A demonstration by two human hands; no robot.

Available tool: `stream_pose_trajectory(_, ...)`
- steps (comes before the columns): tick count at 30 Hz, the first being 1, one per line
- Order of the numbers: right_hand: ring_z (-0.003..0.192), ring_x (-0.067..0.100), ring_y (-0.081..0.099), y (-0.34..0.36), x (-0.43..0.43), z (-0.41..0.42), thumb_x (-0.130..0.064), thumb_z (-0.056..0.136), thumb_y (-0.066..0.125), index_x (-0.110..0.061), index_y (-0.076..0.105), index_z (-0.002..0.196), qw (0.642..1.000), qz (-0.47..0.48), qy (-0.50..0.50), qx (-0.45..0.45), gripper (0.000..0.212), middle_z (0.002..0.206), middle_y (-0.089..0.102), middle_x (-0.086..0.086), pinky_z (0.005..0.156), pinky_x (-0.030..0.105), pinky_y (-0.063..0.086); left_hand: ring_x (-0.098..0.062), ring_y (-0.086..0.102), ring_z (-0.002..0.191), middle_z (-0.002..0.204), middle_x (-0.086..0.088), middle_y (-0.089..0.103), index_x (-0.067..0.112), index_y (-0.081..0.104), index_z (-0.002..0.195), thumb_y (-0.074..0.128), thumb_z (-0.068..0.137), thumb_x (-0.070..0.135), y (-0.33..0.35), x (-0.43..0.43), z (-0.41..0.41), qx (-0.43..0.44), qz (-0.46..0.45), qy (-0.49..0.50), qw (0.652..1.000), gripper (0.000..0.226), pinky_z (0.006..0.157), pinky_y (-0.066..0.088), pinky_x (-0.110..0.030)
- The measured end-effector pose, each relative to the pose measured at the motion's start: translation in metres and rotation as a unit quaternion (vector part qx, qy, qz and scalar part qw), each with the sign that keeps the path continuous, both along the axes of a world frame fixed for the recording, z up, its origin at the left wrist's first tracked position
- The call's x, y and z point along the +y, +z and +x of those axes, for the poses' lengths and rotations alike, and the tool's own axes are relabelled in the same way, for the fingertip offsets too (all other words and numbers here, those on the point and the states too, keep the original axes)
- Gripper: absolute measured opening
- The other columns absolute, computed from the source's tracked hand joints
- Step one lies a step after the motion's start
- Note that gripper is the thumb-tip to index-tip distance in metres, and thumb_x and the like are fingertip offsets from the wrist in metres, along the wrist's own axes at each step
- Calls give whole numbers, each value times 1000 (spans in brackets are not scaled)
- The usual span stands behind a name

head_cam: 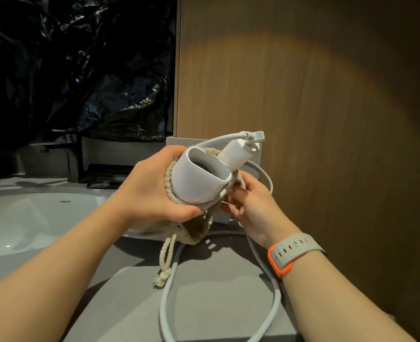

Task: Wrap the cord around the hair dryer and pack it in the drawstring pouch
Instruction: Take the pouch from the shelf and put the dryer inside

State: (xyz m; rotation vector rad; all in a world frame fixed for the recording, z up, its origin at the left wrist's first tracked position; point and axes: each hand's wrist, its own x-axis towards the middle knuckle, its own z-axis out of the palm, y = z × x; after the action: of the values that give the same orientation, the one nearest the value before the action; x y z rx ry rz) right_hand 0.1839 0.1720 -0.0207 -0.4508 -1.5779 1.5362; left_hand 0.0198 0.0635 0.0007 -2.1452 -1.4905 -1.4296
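Grey worktop (204,304) by sink (31,218): left hand (149,191) grips hair dryer (199,178) barrel w/ drawstring pouch (196,230) bunched under it, handle pointing away from sink, right hand (251,208) pinches cord (164,299) at barrel, most cord lying loose on worktop.

I see a white sink (31,218) at lower left, set into a grey countertop (216,280). Crumpled black plastic sheeting (68,70) fills the upper left. A brown wood-grain wall panel (327,95) covers the right side. A white box (177,141) stands against that panel, and a dark tray (110,171) lies behind the sink.
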Motion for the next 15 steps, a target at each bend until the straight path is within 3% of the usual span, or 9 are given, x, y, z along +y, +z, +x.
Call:
stream_pose_trajectory(4, 95, 25, 66, -5, -1, -1, -8, 89, 58, -13, 66, 103, 999, 27, -38, -9, 16, 97, 71, 8, 84, 40, 56, 5, 54, 104, 113, 28, 55, 51, 42, 110, 73, 44, 53, -3, 2, 0, 35, -13, 10, 999, 73, 83, 43, -8)
stream_pose_trajectory(9, 78, 23, 64, -1, 3, 0, -5, 93, 51, -6, 67, 91, 998, -40, -47, 28, 16, 80, 69, 10, 83, 41, 56, 2, 55, 105, 113, 27, 54, 50, 41, 111, 74, 44, 53, -1, 2, -1, 30, -10, 10, 999, 75, 84, 45, -10)
stream_pose_trajectory(13, 57, 15, 54, 9, 3, 4, 5, 88, 38, -7, 53, 72, 983, -131, -35, 120, 25, 67, 55, 9, 52, 24, 52, 1, 54, 102, 113, 21, 56, 40, 44, 115, 72, 44, 52, -3, 2, 0, 52, -17, 22, 998, 77, 84, 45, -14)
stream_pose_trajectory(15, 48, 13, 56, 13, 3, 11, 5, 86, 33, -7, 51, 67, 967, -173, -10, 185, 29, 56, 55, 6, 45, 21, 51, -2, 55, 102, 111, 16, 57, 30, 48, 118, 72, 47, 53, -5, 6, -2, 91, -39, 26, 995, 79, 85, 45, -18)
